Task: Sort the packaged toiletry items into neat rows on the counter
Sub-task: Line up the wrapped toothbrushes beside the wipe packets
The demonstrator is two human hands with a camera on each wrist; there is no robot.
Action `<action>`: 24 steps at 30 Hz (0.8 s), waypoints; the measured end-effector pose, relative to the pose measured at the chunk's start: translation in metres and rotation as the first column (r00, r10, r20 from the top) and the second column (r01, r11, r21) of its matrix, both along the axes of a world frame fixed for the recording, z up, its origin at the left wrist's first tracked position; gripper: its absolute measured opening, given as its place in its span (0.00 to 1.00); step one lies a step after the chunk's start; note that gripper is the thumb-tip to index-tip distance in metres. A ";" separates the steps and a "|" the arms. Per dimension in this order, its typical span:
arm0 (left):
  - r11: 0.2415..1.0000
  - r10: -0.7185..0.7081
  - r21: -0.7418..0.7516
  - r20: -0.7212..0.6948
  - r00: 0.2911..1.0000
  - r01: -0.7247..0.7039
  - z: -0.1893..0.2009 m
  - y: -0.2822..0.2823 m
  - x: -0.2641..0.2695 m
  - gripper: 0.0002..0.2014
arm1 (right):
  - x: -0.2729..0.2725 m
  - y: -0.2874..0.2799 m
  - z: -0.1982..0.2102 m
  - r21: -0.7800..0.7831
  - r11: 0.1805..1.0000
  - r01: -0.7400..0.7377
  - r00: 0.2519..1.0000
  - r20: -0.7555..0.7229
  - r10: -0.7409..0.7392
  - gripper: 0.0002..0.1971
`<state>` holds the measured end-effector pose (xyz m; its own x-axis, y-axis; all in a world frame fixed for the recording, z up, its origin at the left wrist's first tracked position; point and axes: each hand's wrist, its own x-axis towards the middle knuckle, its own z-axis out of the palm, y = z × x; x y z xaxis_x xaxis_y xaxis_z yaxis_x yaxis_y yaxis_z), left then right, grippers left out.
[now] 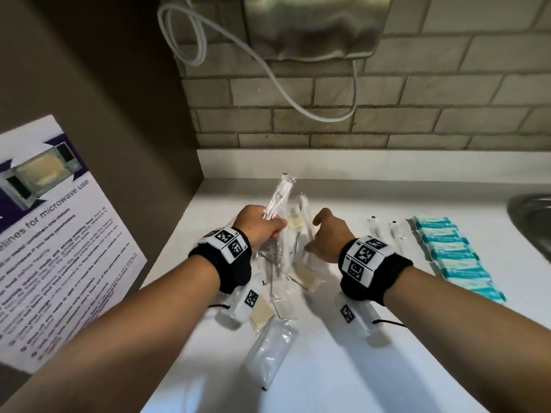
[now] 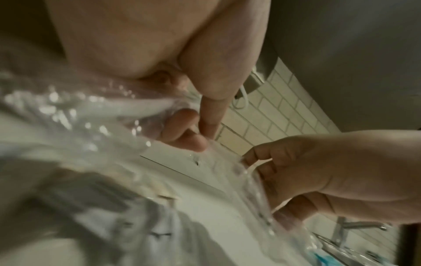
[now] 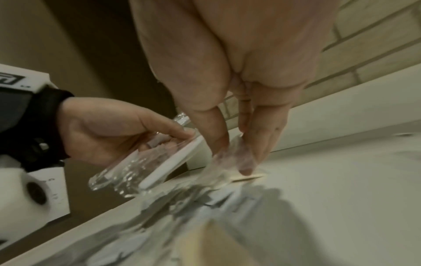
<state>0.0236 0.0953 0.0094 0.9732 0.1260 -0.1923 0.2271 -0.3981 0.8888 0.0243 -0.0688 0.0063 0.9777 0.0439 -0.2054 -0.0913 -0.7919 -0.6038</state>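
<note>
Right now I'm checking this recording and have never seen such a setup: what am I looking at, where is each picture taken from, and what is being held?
These are a person's two bare hands; the marked black bands carry wrist cameras. The wide picture comes from a head camera looking down at a white counter. The other two look along each hand from the wrists. The left hand grips a clear packet with a long white item inside, lifted off the pile. The right hand pinches another clear packet from the loose pile of packets. To the right lie two slim clear packets and a neat row of teal packets, beside a sink.
</note>
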 end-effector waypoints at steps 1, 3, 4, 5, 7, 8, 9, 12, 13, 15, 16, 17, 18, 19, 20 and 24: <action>1.000 -0.022 -0.018 -0.009 1.000 0.022 0.001 -0.013 0.004 0.07 | -0.001 -0.012 -0.001 0.003 1.000 0.027 1.000 -0.005 -0.027 0.24; 0.997 -0.065 -0.031 -0.022 0.998 0.064 0.000 -0.038 0.012 0.09 | -0.004 -0.034 -0.003 -0.031 0.998 0.062 0.998 0.006 -0.062 0.22; 0.996 -0.082 -0.025 -0.027 0.996 0.081 -0.001 -0.049 0.015 0.09 | -0.005 -0.043 -0.004 -0.064 0.995 0.071 0.997 0.028 -0.070 0.20; 0.995 -0.099 -0.011 -0.033 0.995 0.098 -0.003 -0.059 0.018 0.10 | -0.006 -0.053 -0.004 -0.102 0.992 0.076 0.996 0.054 -0.071 0.18; 0.991 -0.130 0.006 -0.058 0.990 0.130 -0.007 -0.080 0.023 0.09 | -0.010 -0.068 -0.004 -0.183 0.981 0.065 0.995 0.082 -0.050 0.15; 0.989 -0.144 0.002 -0.073 0.987 0.145 -0.010 -0.089 0.025 0.08 | -0.012 -0.074 -0.004 -0.232 0.971 0.049 0.996 0.085 -0.030 0.15; 0.988 -0.150 0.006 -0.081 0.985 0.151 -0.013 -0.094 0.026 0.08 | -0.014 -0.075 -0.006 -0.282 0.959 0.024 0.996 0.086 0.000 0.15; 0.988 -0.148 0.035 -0.107 0.983 0.152 -0.022 -0.108 0.029 0.09 | -0.019 -0.077 -0.016 -0.369 0.926 -0.080 0.995 0.033 0.099 0.15; 0.987 -0.149 0.040 -0.123 0.981 0.155 -0.026 -0.113 0.032 0.09 | -0.019 -0.079 -0.020 -0.355 0.928 -0.110 0.993 0.000 0.118 0.15; 0.984 -0.150 0.067 -0.159 0.976 0.163 -0.030 -0.115 0.034 0.09 | -0.019 -0.080 -0.023 -0.320 0.935 -0.151 0.989 -0.053 0.141 0.13; 0.982 -0.155 0.082 -0.182 0.971 0.172 -0.032 -0.116 0.034 0.09 | -0.018 -0.083 -0.023 -0.317 0.935 -0.156 0.988 -0.061 0.144 0.12; 0.980 -0.155 0.092 -0.202 0.967 0.176 -0.033 -0.116 0.035 0.09 | -0.016 -0.085 -0.022 -0.322 0.934 -0.156 0.988 -0.056 0.146 0.12; 0.979 -0.154 0.098 -0.224 0.962 0.180 -0.035 -0.117 0.034 0.09 | -0.014 -0.089 -0.021 -0.334 0.930 -0.156 0.988 -0.046 0.149 0.12; 0.978 -0.152 0.102 -0.241 0.958 0.181 -0.036 -0.118 0.033 0.09 | -0.013 -0.093 -0.020 -0.351 0.923 -0.157 0.987 -0.036 0.155 0.12; 0.979 -0.151 0.097 -0.256 0.955 0.181 -0.037 -0.119 0.032 0.09 | -0.011 -0.097 -0.019 -0.375 0.912 -0.166 0.985 -0.027 0.168 0.13; 0.983 -0.153 0.049 -0.287 0.945 0.175 -0.040 -0.126 0.028 0.12 | -0.004 -0.109 -0.019 -0.541 0.791 -0.286 0.948 -0.041 0.315 0.21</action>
